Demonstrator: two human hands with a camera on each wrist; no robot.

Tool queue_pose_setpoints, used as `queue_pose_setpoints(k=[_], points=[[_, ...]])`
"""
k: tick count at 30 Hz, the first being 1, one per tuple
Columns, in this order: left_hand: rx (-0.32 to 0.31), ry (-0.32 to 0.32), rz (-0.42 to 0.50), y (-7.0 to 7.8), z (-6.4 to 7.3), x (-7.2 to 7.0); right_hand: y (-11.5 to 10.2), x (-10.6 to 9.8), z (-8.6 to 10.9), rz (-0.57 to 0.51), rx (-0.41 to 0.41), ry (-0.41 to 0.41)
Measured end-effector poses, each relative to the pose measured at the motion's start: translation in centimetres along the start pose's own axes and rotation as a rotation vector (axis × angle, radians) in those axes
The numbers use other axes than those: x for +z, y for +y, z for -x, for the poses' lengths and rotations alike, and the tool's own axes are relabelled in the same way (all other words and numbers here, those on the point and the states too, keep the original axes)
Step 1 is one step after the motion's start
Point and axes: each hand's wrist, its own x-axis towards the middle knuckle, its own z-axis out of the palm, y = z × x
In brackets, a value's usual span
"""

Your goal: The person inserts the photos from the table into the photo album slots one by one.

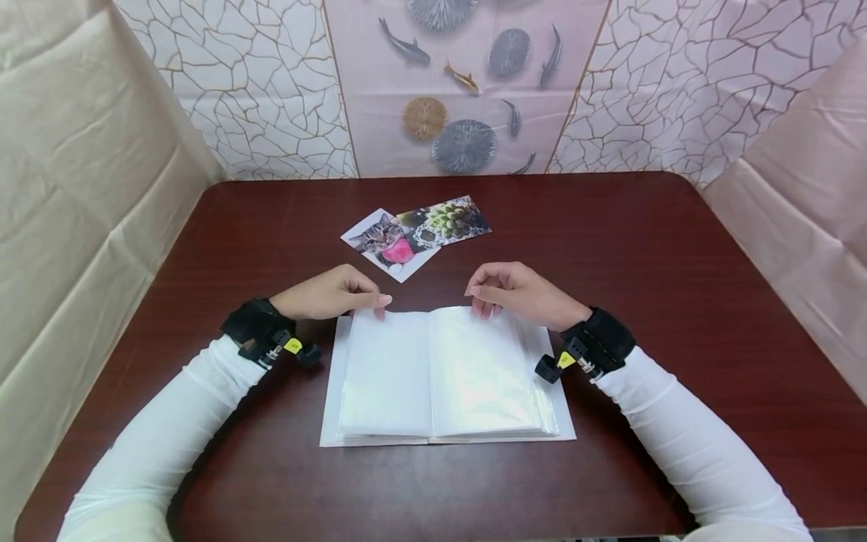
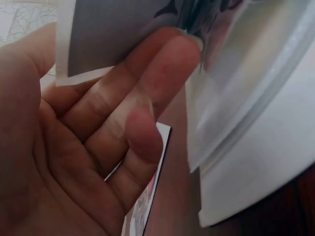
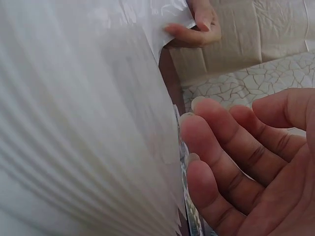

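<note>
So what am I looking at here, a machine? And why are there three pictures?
No robot, just a person's bare left hand and right hand at work. The wide picture comes from a camera worn on the head; the close-ups come from the left and right wrists, where black straps sit. On the reddish-brown table lies an open album with glossy sleeves; beyond it, a cat picture and a plant picture overlap. The left hand pinches a sheet at the album's top edge; page or loose photo, I can't tell. The right hand hangs loosely by that edge, seemingly holding nothing.
</note>
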Motion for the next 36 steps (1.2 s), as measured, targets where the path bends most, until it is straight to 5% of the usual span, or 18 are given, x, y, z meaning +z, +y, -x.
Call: queue_pose_setpoints(k=[18, 28, 36], points=[[0.071, -0.088, -0.189, 0.2, 0.2, 0.2, -1.2, 0.2, -0.9, 0.029, -0.041, -0.035], [0.039, -0.069, -0.367, 1.5, 0.8, 0.7, -1.6, -0.5, -4.9, 0.336, -0.082, -0.034], [0.035, -0.06, -0.4, 2.3, 0.9, 0.9, -2.4, -1.6, -9.6, 0.6, -0.01, -0.071]])
